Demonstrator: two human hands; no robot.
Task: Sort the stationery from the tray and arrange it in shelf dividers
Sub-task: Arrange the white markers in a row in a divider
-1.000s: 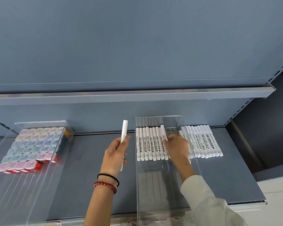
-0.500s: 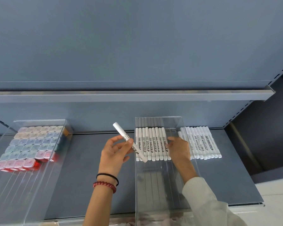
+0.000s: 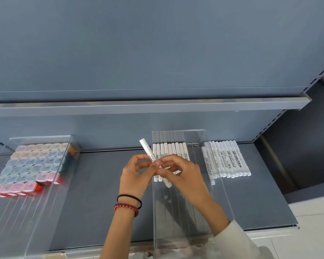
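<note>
A white marker (image 3: 146,149) slants from upper left to lower right above the left wall of the clear middle divider (image 3: 211,176). My left hand (image 3: 135,174) pinches it at mid-length, and my right hand (image 3: 180,172) grips its lower part with curled fingers. Under my hands, a row of white markers (image 3: 171,151) lies side by side at the back of that divider. A second row of white markers (image 3: 228,159) lies on the grey shelf (image 3: 97,184) just right of the divider.
A clear divider (image 3: 45,202) at the left holds several small pastel cases (image 3: 32,165) in rows, red ones nearest. An upper shelf edge (image 3: 157,105) hangs overhead. The shelf's front edge runs along the bottom, with pale floor tiles (image 3: 310,212) at right.
My left hand tipped the marker from upright to slanted and carried it right. My right hand left the marker row in the divider and took hold of the marker's lower part.
</note>
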